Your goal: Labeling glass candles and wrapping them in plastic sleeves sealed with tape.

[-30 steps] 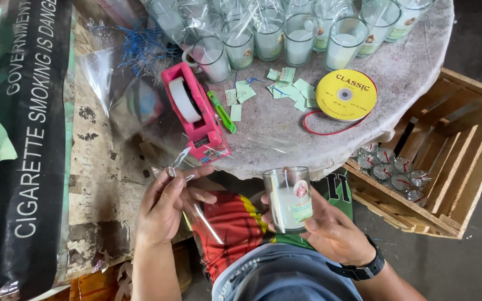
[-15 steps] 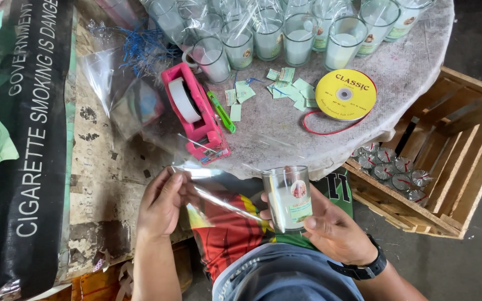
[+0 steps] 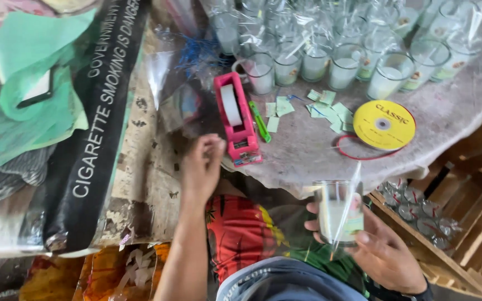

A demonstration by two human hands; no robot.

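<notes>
Head view: the right hand point(image 3: 389, 259) is wrapped around a clear glass point(image 3: 338, 212) holding white wax, sheathed in clear film, low beside the round table point(image 3: 453, 111). The left hand point(image 3: 203, 164), fingers curled and empty, reaches beside the pink tape dispenser point(image 3: 236, 120). Rows of wax-filled glasses point(image 3: 330, 61) stand behind; a yellow ribbon spool point(image 3: 384, 124) lies near, above a wooden crate point(image 3: 464, 223) holding small foil-wrapped pieces.

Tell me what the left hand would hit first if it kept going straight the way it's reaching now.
Most likely the pink plastic tape dispenser: the left hand reaches up toward the table, its knuckles just beside the dispenser's lower end. Depth is unclear, so it may instead brush the crinkled clear cellophane sheet just left of it.
</notes>
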